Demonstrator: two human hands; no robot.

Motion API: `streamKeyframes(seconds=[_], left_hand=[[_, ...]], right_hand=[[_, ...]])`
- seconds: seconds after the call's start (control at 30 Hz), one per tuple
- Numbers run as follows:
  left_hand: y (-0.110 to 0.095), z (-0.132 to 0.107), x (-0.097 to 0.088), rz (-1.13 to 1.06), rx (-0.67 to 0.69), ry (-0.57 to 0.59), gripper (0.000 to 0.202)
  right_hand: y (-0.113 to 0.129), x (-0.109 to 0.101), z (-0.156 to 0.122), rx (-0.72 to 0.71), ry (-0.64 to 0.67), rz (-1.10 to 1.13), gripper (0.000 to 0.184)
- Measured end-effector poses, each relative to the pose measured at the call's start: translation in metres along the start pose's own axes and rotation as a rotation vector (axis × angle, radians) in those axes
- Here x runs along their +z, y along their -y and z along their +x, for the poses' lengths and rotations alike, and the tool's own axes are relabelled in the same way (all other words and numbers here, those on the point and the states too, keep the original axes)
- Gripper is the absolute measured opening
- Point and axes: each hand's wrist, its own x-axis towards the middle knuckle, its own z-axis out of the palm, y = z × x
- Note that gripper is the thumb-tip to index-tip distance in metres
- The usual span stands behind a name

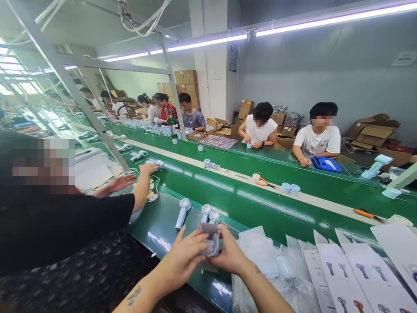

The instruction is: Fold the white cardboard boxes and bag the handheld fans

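A small see-through box (212,247) with a grey top is between my two hands, just above the near edge of the bench. My right hand (230,254) grips it from the right, thumb and fingers curled round its side. My left hand (182,261) holds its left side with the fingers, its thumb raised and apart. Something pale shows inside the box, too blurred to name. Right behind my hands, two handheld fans (206,211) (214,216) lie close together. Another light blue handheld fan (183,213) lies to their left.
Bubble-wrap bags (260,252) and printed fan boxes (348,269) lie at my right. A co-worker's arm (141,187) reaches onto the green conveyor belt (228,191) at left. Beyond are orange-handled pliers (265,183), fan parts (289,188) and seated people.
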Motion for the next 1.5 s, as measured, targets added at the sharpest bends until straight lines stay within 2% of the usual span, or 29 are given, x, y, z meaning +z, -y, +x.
streamKeyframes(seconds=[0.07,0.1,0.13,0.17,0.27,0.37,0.43,0.53,0.57,0.63,0.67,0.7,0.8,0.83,0.9,0.93,1.0,1.03,1.1,1.2,1.27,1.33,1.4,1.5], left_hand=[[0.018,0.004,-0.003,-0.031,-0.223,-0.274,0.034],[0.026,0.010,0.001,-0.023,-0.356,-0.345,0.039],[0.033,0.018,0.008,-0.008,-0.455,-0.350,0.041],[0.038,0.028,0.019,0.008,-0.504,-0.303,0.039],[0.042,0.062,0.065,0.027,-0.446,-0.099,0.023],[0.040,0.084,0.106,0.073,-0.463,0.005,0.043],[0.041,0.088,0.118,0.072,-0.499,0.051,0.056],[0.050,0.087,0.112,0.003,-0.579,0.088,0.057],[0.052,0.086,0.106,-0.037,-0.611,0.084,0.053],[0.048,0.081,0.092,-0.121,-0.657,0.060,0.049],[0.040,0.077,0.086,-0.183,-0.662,0.032,0.050],[0.029,0.071,0.083,-0.280,-0.652,-0.008,0.053],[-0.022,0.049,0.081,-0.708,-0.506,-0.089,0.058],[-0.039,0.043,0.082,-0.818,-0.412,-0.074,0.059],[-0.064,0.043,0.083,-0.842,-0.244,0.030,0.053],[-0.070,0.051,0.084,-0.786,-0.193,0.079,0.047],[-0.071,0.083,0.085,-0.625,-0.230,0.104,0.048],[-0.068,0.104,0.087,-0.585,-0.265,0.068,0.049],[-0.062,0.148,0.097,-0.503,-0.315,0.058,0.037],[-0.065,0.189,0.120,-0.440,-0.310,0.155,0.026],[-0.071,0.196,0.133,-0.438,-0.274,0.189,0.023],[-0.076,0.194,0.134,-0.460,-0.246,0.178,0.024],[-0.076,0.192,0.122,-0.503,-0.234,0.149,0.026],[-0.070,0.191,0.081,-0.584,-0.218,0.113,0.033]], right_hand=[[0.013,-0.039,0.015,0.008,-0.015,0.037,0.075],[0.018,-0.060,0.027,0.033,-0.040,0.023,0.077],[0.019,-0.081,0.040,0.070,-0.083,-0.022,0.077],[0.018,-0.101,0.055,0.110,-0.127,-0.070,0.077],[-0.004,-0.139,0.102,0.217,-0.245,-0.133,0.083],[-0.036,-0.149,0.135,0.304,-0.314,-0.108,0.086],[-0.050,-0.148,0.143,0.362,-0.357,-0.078,0.090],[-0.052,-0.140,0.132,0.422,-0.431,-0.025,0.093],[-0.048,-0.134,0.122,0.438,-0.452,0.000,0.088],[-0.034,-0.114,0.093,0.477,-0.461,0.078,0.065],[-0.026,-0.099,0.074,0.503,-0.448,0.133,0.051],[-0.018,-0.081,0.054,0.535,-0.412,0.198,0.047],[0.005,-0.028,-0.006,0.602,-0.279,0.412,0.062],[0.010,-0.015,-0.025,0.578,-0.307,0.543,0.064],[0.016,-0.004,-0.061,0.509,-0.533,0.840,0.063],[0.016,-0.006,-0.079,0.476,-0.662,0.935,0.061],[0.012,-0.015,-0.114,0.480,-0.817,0.959,0.057],[0.008,-0.020,-0.130,0.509,-0.820,0.912,0.054],[-0.004,-0.025,-0.152,0.589,-0.748,0.808,0.050],[-0.026,-0.018,-0.151,0.623,-0.571,0.672,0.050],[-0.041,-0.012,-0.136,0.612,-0.478,0.604,0.050],[-0.052,-0.010,-0.122,0.609,-0.476,0.575,0.052],[-0.060,-0.012,-0.117,0.626,-0.513,0.576,0.051],[-0.067,-0.018,-0.123,0.670,-0.539,0.587,0.047]])
